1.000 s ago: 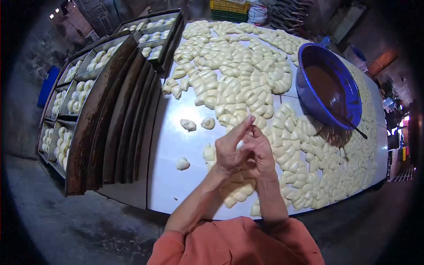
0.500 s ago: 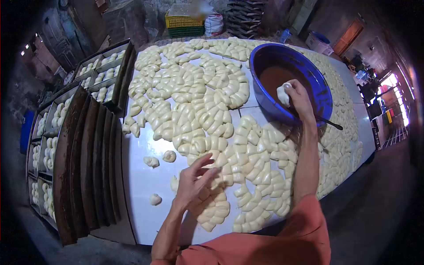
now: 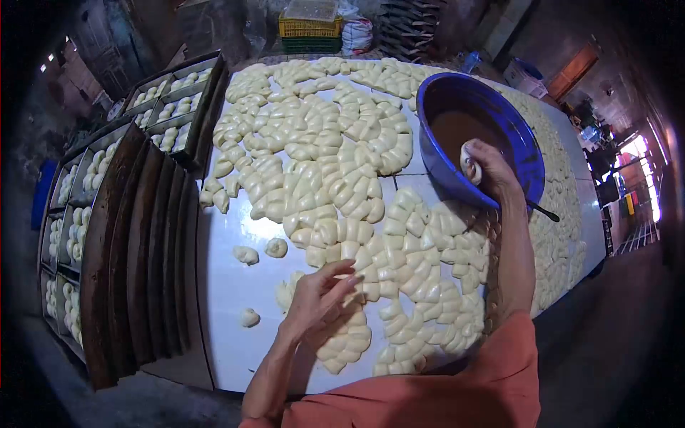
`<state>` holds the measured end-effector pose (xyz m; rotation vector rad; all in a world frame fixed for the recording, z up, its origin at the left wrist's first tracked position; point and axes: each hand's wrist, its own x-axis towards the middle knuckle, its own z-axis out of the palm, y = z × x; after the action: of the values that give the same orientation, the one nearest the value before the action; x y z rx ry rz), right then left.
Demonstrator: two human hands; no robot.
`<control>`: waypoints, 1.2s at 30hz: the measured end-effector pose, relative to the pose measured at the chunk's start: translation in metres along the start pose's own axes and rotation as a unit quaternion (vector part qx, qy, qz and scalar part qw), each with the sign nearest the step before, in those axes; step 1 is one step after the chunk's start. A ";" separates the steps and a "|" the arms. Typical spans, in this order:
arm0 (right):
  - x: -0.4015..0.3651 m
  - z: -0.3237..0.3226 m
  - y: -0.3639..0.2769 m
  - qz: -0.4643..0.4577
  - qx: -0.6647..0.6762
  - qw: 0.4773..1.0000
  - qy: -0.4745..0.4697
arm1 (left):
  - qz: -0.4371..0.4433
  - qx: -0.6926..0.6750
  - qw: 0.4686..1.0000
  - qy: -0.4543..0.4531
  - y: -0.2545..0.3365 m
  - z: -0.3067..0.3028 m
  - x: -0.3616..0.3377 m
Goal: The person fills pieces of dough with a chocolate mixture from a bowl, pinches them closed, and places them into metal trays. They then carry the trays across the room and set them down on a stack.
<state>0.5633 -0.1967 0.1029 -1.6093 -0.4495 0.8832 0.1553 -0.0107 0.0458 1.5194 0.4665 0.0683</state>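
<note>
My right hand [image 3: 494, 171] grips a pale dough piece [image 3: 467, 161] between thumb and fingers, at the inner near side of a blue tub [image 3: 437, 146]. Brown filling or liquid [image 3: 457, 128] lies in the bottom of that tub. Over the near edge of the dough pieces [image 3: 342, 185] that cover the white table, my left hand [image 3: 321, 296] hovers with its fingers apart and nothing in them. Left of it lie loose dough balls [image 3: 276, 247], one of them lumpy.
Dark metal pans [image 3: 135, 257] stand on edge along the table's left side. Behind them, divided trays [image 3: 85, 167] hold shaped dough. A dark handle [image 3: 544, 210] sticks out by the tub's near rim. At the back are a yellow crate [image 3: 309, 27] and a white sack [image 3: 357, 34].
My right hand has turned and shifted slightly toward the tub's near rim, with the dough still gripped. My left hand has barely moved. The whole view has shifted a little.
</note>
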 end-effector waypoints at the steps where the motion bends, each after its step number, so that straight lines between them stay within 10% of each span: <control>1: 0.000 0.012 0.001 -0.077 0.025 0.996 0.047 | -0.001 -0.024 1.000 -0.011 0.005 0.001 0.001; 11: -0.062 0.250 0.041 -0.045 0.265 0.956 -0.117 | 0.004 -0.469 0.881 0.071 0.024 0.021 0.019; 15: -0.073 0.305 0.063 0.002 0.252 0.957 -0.147 | 0.027 -0.435 0.881 0.183 -0.008 -0.025 -0.013; 18: -0.088 0.337 0.079 -0.052 0.134 0.969 -0.199 | 0.010 -0.350 0.892 0.284 -0.027 -0.056 -0.037; 22: -0.100 0.376 0.087 -0.348 -0.212 0.903 -0.134 | 0.038 -0.313 0.877 0.363 -0.036 -0.069 -0.055; 27: -0.104 0.406 0.099 -0.327 -0.165 0.929 -0.044 | 0.088 -0.099 0.883 0.450 -0.041 -0.068 -0.062; 36: -0.102 0.397 0.099 -0.104 -0.012 0.969 -0.222 | -0.033 -0.308 0.896 0.319 -0.034 -0.103 -0.077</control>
<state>0.1836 -0.0298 0.0276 -1.3505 -0.9289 1.0790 0.0424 0.0592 0.0341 0.8210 0.9192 0.6199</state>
